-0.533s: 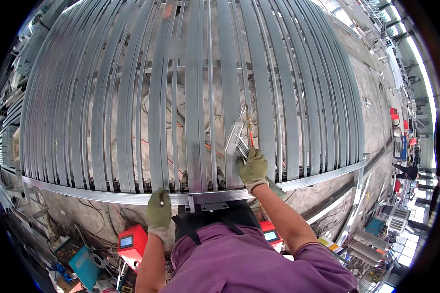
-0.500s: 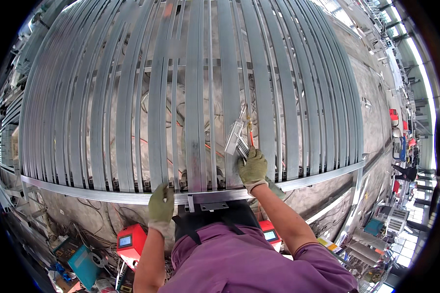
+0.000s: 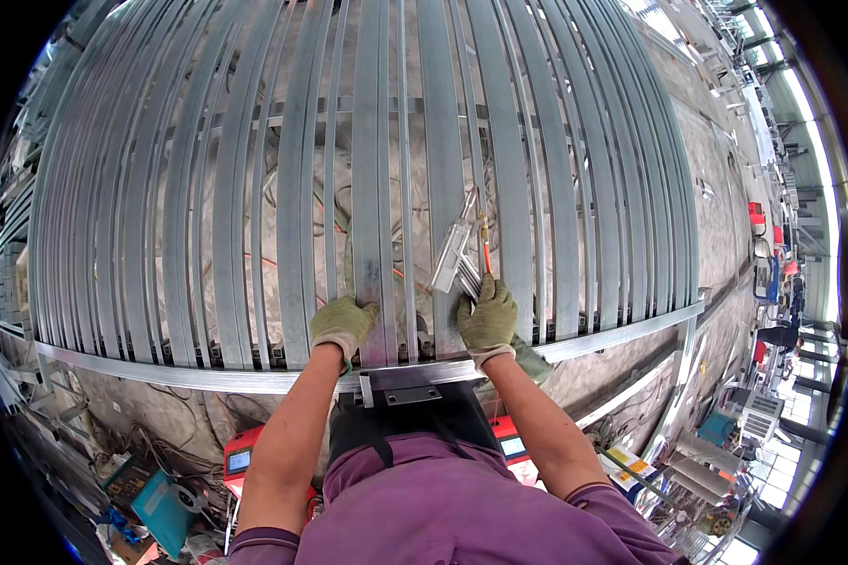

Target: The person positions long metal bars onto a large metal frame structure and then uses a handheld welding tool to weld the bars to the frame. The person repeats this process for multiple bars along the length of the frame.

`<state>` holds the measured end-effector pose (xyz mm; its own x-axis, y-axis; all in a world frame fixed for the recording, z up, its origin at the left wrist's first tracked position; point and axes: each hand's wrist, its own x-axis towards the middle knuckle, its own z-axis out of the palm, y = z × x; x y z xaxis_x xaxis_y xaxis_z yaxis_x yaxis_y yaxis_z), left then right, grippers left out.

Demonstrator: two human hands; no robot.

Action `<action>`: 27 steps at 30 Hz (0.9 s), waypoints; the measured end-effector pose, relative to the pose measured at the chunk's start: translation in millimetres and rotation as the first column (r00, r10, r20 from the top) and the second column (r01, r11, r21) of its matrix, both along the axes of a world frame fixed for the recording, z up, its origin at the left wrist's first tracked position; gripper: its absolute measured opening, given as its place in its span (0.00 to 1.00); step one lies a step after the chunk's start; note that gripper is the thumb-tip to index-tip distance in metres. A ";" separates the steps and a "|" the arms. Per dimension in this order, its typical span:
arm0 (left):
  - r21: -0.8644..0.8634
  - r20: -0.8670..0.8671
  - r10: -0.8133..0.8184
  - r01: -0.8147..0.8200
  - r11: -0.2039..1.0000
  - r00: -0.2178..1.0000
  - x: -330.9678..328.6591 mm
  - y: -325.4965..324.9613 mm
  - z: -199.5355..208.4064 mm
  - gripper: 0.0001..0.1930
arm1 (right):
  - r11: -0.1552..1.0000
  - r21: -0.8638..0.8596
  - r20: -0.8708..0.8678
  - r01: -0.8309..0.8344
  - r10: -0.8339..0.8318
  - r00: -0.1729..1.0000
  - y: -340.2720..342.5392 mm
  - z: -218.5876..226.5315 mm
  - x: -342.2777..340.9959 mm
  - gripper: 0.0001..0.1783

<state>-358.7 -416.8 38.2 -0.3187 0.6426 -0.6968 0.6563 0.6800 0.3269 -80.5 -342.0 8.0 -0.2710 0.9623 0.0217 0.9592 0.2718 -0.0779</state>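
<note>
Long galvanised steel bars (image 3: pixel 371 188) lie side by side across a frame, running away from me. My left hand (image 3: pixel 345 325), in an olive glove, rests near their front ends, its curled fingers against the left edge of a wide bar and the thumb side over its top. My right hand (image 3: pixel 488 315), gloved alike, is closed around the lower end of a silver welding gun (image 3: pixel 453 254). The gun's narrow nozzle points away from me above the bars, and an orange tube (image 3: pixel 487 252) runs beside it. The palm sides of both hands are hidden.
A metal front rail (image 3: pixel 207 379) with a small bracket (image 3: pixel 407 395) crosses close to my waist. Below it stand a red machine with a screen (image 3: pixel 239 460) at left and another red machine (image 3: pixel 511 441) at right. Cables and a teal machine (image 3: pixel 165 508) are at lower left.
My left hand has moved from the front rail up and right onto the bars. Several bars left of centre have shifted left. My right hand stays around the gun.
</note>
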 end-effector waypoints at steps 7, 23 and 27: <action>-0.004 0.075 0.052 -0.052 0.999 0.996 -7.8 -1.6 -5.6 0.30 | 0.999 0.032 0.006 -0.008 0.008 1.000 -1.8 -2.0 -2.8 0.36; -0.221 0.376 0.205 -0.127 0.967 0.904 -18.7 13.8 -27.9 0.34 | 0.998 -0.059 -0.066 0.034 -0.038 0.997 3.0 4.2 14.5 0.38; -0.212 0.278 0.077 -0.018 0.977 0.957 -28.9 9.9 -37.9 0.33 | 0.981 -0.195 -0.081 0.004 -0.020 0.996 12.7 0.9 10.6 0.43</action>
<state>-387.6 -406.9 0.3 -0.1157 0.4655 -0.8774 0.5222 0.7799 0.3450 -69.9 -329.3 8.9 -0.2645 0.9535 -0.1443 0.9504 0.2323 -0.2069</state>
